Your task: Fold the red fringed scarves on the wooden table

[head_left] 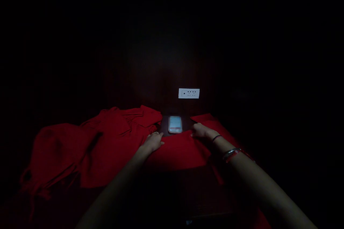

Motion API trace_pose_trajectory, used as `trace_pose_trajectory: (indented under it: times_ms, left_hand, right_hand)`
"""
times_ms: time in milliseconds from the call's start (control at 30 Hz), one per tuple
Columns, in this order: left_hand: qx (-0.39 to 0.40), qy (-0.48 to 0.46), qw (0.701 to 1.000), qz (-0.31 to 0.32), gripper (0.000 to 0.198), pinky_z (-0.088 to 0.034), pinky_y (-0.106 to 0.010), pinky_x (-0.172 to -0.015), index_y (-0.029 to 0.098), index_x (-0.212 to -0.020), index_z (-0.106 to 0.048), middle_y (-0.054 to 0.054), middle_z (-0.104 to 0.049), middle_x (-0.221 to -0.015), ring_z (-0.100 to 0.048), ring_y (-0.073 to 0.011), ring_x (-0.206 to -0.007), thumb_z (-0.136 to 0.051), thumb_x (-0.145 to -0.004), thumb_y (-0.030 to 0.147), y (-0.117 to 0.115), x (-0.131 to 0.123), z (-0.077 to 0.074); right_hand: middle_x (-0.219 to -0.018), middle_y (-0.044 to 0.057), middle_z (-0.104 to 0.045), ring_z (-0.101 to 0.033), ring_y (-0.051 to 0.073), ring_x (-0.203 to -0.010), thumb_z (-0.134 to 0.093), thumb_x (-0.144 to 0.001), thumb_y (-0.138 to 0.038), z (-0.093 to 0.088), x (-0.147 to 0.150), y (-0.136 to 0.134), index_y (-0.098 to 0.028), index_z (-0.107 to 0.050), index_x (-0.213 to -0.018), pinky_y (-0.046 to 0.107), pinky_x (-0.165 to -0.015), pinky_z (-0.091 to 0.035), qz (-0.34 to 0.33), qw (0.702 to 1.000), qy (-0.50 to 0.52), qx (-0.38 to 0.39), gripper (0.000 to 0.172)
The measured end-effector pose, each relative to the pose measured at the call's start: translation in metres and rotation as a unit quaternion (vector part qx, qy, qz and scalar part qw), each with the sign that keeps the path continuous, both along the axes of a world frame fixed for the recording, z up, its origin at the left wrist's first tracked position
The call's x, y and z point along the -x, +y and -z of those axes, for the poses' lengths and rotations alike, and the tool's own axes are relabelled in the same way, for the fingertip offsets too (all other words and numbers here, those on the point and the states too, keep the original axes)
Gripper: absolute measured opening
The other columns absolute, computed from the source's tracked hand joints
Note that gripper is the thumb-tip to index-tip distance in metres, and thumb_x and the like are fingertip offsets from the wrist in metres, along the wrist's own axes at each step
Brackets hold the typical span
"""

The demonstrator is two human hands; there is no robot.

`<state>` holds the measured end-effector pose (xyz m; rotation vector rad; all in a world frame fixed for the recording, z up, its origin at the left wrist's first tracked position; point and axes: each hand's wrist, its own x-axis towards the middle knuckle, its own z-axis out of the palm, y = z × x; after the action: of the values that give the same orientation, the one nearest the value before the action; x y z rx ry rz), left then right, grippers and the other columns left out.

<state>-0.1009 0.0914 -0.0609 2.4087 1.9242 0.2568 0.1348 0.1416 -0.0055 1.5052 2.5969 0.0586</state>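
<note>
A piece of red cloth (178, 152) lies spread on the dark surface in front of me. At its far left corner, my left hand (154, 142) has the edge between thumb and fingers. My right hand (199, 131) is closed on the far right corner, its fingertips partly hidden. Between the hands, just past the cloth's far edge, lies a phone (175, 124) with a lit, blurred screen. Bangles (231, 154) circle my right wrist.
More red cloth lies heaped (107, 139) on the left, with loose strings (33, 195) at its near end. Another red piece (215, 123) extends beyond my right hand. A white socket plate (189, 93) is on the wall behind. Deep darkness hides the surroundings.
</note>
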Motion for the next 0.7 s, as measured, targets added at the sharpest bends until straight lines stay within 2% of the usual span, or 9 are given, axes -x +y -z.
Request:
trace_pose_trajectory:
  times_ms: [100, 167, 300, 367, 433, 500, 600, 667, 700]
  left_hand:
    - [-0.027, -0.014, 0.999, -0.007, 0.024, -0.039, -0.032, -0.080, 0.016, -0.092, -0.058, -0.011, -0.057, -0.096, -0.052, -0.0215, -0.092, -0.042, -0.075, 0.020, 0.003, 0.015, -0.013]
    - [-0.068, -0.039, 0.996, -0.042, 0.024, -0.039, -0.029, -0.080, 0.016, -0.088, -0.058, -0.010, -0.057, -0.092, -0.052, -0.0196, -0.090, -0.037, -0.076, 0.018, -0.002, 0.032, -0.024]
    - [-0.156, -0.040, 0.957, -0.240, 0.029, -0.041, -0.035, -0.074, 0.013, -0.096, -0.054, -0.013, -0.053, -0.095, -0.050, -0.0253, -0.092, -0.033, -0.076, 0.016, -0.020, 0.072, -0.041]
    - [-0.162, -0.022, 0.935, -0.314, 0.031, -0.041, -0.040, -0.071, 0.011, -0.100, -0.052, -0.015, -0.051, -0.096, -0.050, -0.0278, -0.090, -0.032, -0.077, 0.017, -0.029, 0.082, -0.044]
    - [-0.178, -0.003, 0.919, -0.351, 0.032, -0.039, -0.043, -0.072, 0.011, -0.103, -0.050, -0.017, -0.049, -0.100, -0.049, -0.0295, -0.091, -0.036, -0.075, 0.018, -0.035, 0.079, -0.045]
    - [-0.229, 0.015, 0.916, -0.329, 0.036, -0.035, -0.046, -0.079, 0.012, -0.108, -0.047, -0.017, -0.045, -0.109, -0.044, -0.0307, -0.099, -0.039, -0.074, 0.016, -0.038, 0.063, -0.044]
    - [-0.269, 0.023, 0.949, -0.162, 0.039, -0.026, -0.042, -0.092, 0.014, -0.115, -0.045, -0.015, -0.038, -0.123, -0.034, -0.0269, -0.113, -0.037, -0.077, 0.016, -0.037, 0.027, -0.035]
    - [-0.194, 0.012, 0.981, -0.008, 0.039, -0.023, -0.036, -0.096, 0.018, -0.118, -0.043, -0.010, -0.035, -0.129, -0.031, -0.0221, -0.118, -0.034, -0.081, 0.026, -0.034, 0.005, -0.023]
    - [-0.129, 0.010, 0.991, 0.040, 0.041, -0.023, -0.037, -0.097, 0.020, -0.121, -0.040, -0.008, -0.033, -0.131, -0.029, -0.0220, -0.119, -0.033, -0.082, 0.033, -0.033, -0.003, -0.015]
  right_hand:
    - [-0.087, 0.007, -0.063, -0.056, 0.016, -0.076, -0.052, -0.073, -0.034, -0.025, -0.003, -0.002, -0.014, -0.061, -0.088, 0.022, -0.064, -0.039, -0.042, 0.995, 0.094, 0.000, 0.026]
    - [-0.081, 0.004, -0.062, -0.054, 0.015, -0.070, -0.055, -0.070, -0.036, -0.038, -0.010, -0.001, -0.014, -0.061, -0.085, 0.021, -0.060, -0.038, -0.065, 0.988, 0.131, 0.049, 0.027]
    - [-0.078, 0.002, -0.062, -0.053, 0.014, -0.069, -0.062, -0.060, -0.031, -0.044, -0.029, 0.003, -0.014, -0.062, -0.087, 0.021, -0.058, -0.038, -0.058, 0.972, 0.093, 0.207, 0.032]
    - [-0.075, 0.003, -0.062, -0.052, 0.014, -0.066, -0.063, -0.058, -0.029, -0.041, -0.037, 0.003, -0.012, -0.063, -0.084, 0.022, -0.057, -0.037, -0.043, 0.968, 0.069, 0.237, 0.031]
    - [-0.071, 0.002, -0.060, -0.050, 0.013, -0.061, -0.061, -0.060, -0.032, -0.039, -0.041, 0.001, -0.011, -0.062, -0.079, 0.022, -0.055, -0.036, -0.044, 0.967, 0.076, 0.239, 0.028]
    - [-0.068, 0.002, -0.059, -0.048, 0.011, -0.059, -0.056, -0.064, -0.038, -0.044, -0.043, 0.000, -0.010, -0.061, -0.076, 0.022, -0.054, -0.036, -0.053, 0.965, 0.136, 0.217, 0.030]
    - [-0.068, 0.002, -0.058, -0.049, 0.011, -0.059, -0.046, -0.073, -0.042, -0.059, -0.042, 0.001, -0.010, -0.059, -0.079, 0.022, -0.054, -0.036, -0.002, 0.959, 0.265, 0.100, 0.035]
    - [-0.074, 0.005, -0.059, -0.052, 0.013, -0.063, -0.042, -0.077, -0.038, -0.069, -0.042, 0.005, -0.011, -0.058, -0.086, 0.023, -0.055, -0.037, 0.090, 0.952, 0.293, -0.015, 0.033]
    - [-0.079, 0.006, -0.060, -0.053, 0.015, -0.069, -0.041, -0.078, -0.034, -0.071, -0.042, 0.007, -0.011, -0.058, -0.089, 0.023, -0.058, -0.038, 0.134, 0.950, 0.276, -0.058, 0.031]
